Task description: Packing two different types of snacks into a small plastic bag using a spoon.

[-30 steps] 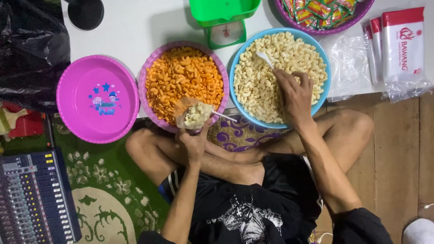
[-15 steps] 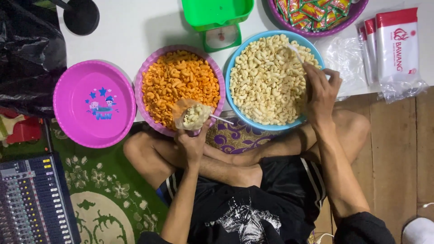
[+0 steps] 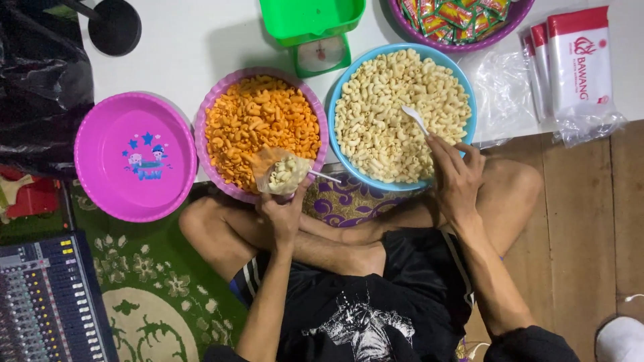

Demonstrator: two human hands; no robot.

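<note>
The purple bowl (image 3: pixel 463 27) of sachets and the green scale (image 3: pixel 315 30) are cut off by the top edge. The mixer (image 3: pixel 47 302) runs off the bottom left corner. The left hand (image 3: pixel 282 214) hides the bag's (image 3: pixel 282 173) bottom.

Two flat white packets with red tops (image 3: pixel 577 60) lie at the right edge of the white surface (image 3: pixel 201 40), inside clear wrap; small green and red sachets (image 3: pixel 456 17) fill a purple bowl (image 3: pixel 463 45) at the top; a small clear bag (image 3: pixel 282 173) is held in the left hand (image 3: pixel 282 214); the green scale has a round white dial (image 3: pixel 320 53).
</note>
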